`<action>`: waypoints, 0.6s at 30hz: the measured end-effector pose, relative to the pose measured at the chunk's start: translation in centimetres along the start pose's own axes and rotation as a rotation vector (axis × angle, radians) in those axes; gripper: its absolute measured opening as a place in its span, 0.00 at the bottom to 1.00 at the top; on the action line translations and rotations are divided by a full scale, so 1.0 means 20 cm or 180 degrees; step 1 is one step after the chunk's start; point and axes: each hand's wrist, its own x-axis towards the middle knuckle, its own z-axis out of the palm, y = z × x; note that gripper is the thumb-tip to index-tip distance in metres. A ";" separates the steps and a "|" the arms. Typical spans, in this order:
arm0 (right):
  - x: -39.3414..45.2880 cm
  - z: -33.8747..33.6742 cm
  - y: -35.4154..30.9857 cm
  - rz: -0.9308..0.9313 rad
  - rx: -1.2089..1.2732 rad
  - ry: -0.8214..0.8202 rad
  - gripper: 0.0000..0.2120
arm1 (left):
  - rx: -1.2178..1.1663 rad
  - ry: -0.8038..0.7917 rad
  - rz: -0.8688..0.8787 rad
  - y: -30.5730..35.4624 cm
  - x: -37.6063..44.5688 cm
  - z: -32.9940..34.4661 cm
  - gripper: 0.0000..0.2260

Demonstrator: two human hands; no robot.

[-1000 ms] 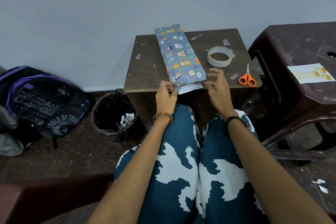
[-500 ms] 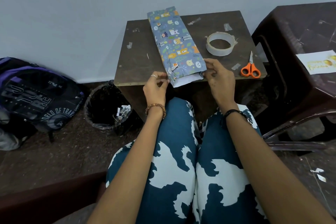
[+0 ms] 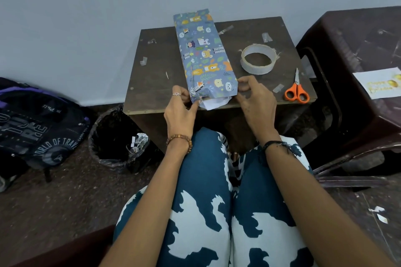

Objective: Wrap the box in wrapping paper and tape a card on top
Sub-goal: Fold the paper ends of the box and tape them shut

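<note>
Brown table (image 3: 156, 84) bears long box (image 3: 204, 54), animal-print paper, near end open.

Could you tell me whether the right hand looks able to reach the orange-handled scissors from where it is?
Probably yes: the right hand is beside the orange-handled scissors, with only bare brown tabletop between.

**Room around the small table**

Your widest open stretch is the left half of the table (image 3: 156, 76), marked only by flat tape scraps. The wrapped box (image 3: 204, 58) runs near-to-far down the middle. To its right, the tape roll (image 3: 258, 59) and scissors (image 3: 296, 91) crowd the surface. A dark stool (image 3: 358, 50) walls the right side; a bin (image 3: 112, 136) stands low, near-left.
</note>
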 end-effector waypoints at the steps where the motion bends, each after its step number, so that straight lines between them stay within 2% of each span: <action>1: 0.00 0.00 0.00 0.0025 0.0018 0.0007 0.12 | -0.0036 0.0042 0.0027 0.00 0.00 0.00 0.14; 9: -0.01 -0.01 -0.05 0.0187 0.0153 -0.0149 0.15 | -0.0431 0.0043 0.0128 -0.04 0.00 0.00 0.12; 11: -0.02 -0.01 -0.07 -0.0088 0.0045 0.0073 0.19 | -0.0496 -0.0062 0.0138 -0.04 -0.01 0.00 0.12; 13: -0.04 0.02 -0.08 -0.0605 -0.0425 0.0337 0.21 | -0.0492 -0.0103 0.0184 -0.04 -0.01 0.00 0.11; 18: -0.04 0.10 -0.14 -0.1325 -0.0805 0.0241 0.18 | -0.0587 -0.0036 0.0210 -0.05 -0.02 0.02 0.12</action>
